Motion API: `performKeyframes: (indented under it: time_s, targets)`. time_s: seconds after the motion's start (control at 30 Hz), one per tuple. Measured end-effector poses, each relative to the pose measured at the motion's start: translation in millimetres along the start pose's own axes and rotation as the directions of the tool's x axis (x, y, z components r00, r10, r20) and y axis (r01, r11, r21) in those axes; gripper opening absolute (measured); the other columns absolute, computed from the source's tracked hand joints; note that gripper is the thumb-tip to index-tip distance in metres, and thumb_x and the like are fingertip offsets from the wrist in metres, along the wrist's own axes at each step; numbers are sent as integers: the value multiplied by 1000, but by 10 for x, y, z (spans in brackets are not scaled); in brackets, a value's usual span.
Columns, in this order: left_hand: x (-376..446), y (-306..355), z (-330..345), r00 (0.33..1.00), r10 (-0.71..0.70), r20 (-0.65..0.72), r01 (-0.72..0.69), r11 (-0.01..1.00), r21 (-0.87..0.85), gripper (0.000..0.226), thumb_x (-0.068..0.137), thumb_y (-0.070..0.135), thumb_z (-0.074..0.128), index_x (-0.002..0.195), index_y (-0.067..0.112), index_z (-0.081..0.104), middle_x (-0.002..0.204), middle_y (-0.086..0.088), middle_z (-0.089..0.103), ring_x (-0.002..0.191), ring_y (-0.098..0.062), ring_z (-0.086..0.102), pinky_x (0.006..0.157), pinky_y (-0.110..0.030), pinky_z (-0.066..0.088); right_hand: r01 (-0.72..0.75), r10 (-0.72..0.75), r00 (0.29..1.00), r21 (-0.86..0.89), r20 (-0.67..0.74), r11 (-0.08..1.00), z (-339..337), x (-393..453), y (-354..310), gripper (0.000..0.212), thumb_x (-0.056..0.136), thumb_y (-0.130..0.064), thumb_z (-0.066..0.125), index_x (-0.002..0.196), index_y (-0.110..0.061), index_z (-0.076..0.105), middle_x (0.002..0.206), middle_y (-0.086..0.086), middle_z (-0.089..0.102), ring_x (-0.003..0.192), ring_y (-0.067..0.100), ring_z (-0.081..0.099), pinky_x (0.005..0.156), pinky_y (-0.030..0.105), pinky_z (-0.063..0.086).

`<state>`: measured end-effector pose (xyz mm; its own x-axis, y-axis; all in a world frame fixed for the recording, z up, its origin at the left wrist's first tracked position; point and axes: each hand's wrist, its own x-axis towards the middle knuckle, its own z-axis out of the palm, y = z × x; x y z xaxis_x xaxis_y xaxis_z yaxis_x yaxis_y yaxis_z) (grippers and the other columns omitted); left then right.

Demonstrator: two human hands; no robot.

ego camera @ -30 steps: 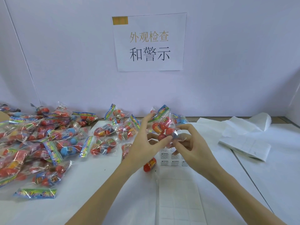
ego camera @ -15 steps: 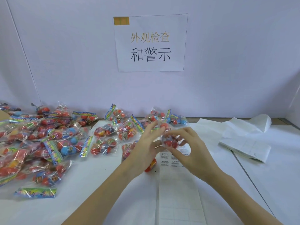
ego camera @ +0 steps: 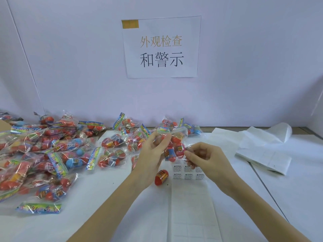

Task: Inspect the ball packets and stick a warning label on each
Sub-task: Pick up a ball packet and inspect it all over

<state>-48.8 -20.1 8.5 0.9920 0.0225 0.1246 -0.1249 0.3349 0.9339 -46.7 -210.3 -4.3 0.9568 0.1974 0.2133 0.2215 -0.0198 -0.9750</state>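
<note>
Now raised higher: clear plastic packet of red and blue balls [ego camera: 174,147], pinched by left hand [ego camera: 153,151] and right hand [ego camera: 202,158].

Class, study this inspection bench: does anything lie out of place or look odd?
One red ball lies loose on the table, outside any packet, just left of the label sheet and below the packet gripped by the left hand and right hand. Every other ball visible is bagged.
</note>
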Motion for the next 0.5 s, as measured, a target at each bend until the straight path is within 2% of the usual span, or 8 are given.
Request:
performKeyframes:
  time_s: [0.07,0.17,0.23,0.27,0.37,0.4,0.43,0.5]
  targets:
    - [24,-7,-23,992,-14,-123,14,1000,-2,25,98,19,69,116,2,67,107,-19,74,92,-25,70,71,-31,60,-10,11,999,-43,37,999,7,6,4,2,96,-6,72,96,-5,73,72,5,74,64,16,66,63,23,54]
    - [42,2,-53,976,23,-217,-27,1000,-11,16,100,19,68,111,7,67,100,-11,73,85,-22,69,56,-26,56,1,9,996,-107,91,994,29,2,8,13,99,-1,66,102,-12,73,80,8,78,67,15,69,63,22,54]
    - [51,28,-84,956,101,-277,-74,992,106,10,103,22,64,111,17,63,103,-9,71,79,-18,69,48,-27,52,88,-85,996,-294,24,952,31,3,33,19,99,-2,65,106,-18,74,83,1,78,72,10,71,65,21,54]
    - [56,39,-113,944,162,-286,-113,977,180,12,105,22,61,116,25,59,105,-7,70,79,-17,69,49,-30,54,123,-151,988,-417,-36,900,18,6,56,20,98,-5,67,108,-21,74,87,-3,76,76,7,70,68,19,53]
    - [62,49,-221,901,373,-222,-274,885,377,43,109,18,52,133,54,46,98,12,65,78,-11,64,60,-34,58,75,-238,954,-624,-182,778,-85,4,109,26,99,-22,68,124,-29,65,101,-7,61,88,4,61,79,22,49]
    - [70,49,-253,878,438,-192,-318,834,450,45,110,15,48,133,54,47,95,14,63,75,-11,59,65,-32,57,28,-208,957,-648,-203,761,-113,2,118,30,100,-31,66,130,-33,61,102,-6,57,90,5,59,82,25,47]
    - [79,49,-271,856,490,-163,-338,770,540,43,110,11,46,130,48,53,97,9,62,76,-10,55,74,-31,55,-18,-160,966,-672,-202,740,-127,5,121,36,100,-40,63,135,-36,57,101,-6,57,92,8,57,84,28,46]
    - [77,43,-263,836,532,-134,-314,664,678,41,109,4,43,111,37,68,105,-8,57,85,-3,53,87,-19,47,-80,-65,984,-731,-168,678,-137,23,144,49,100,-54,57,146,-39,47,98,-6,61,98,15,57,89,33,45]
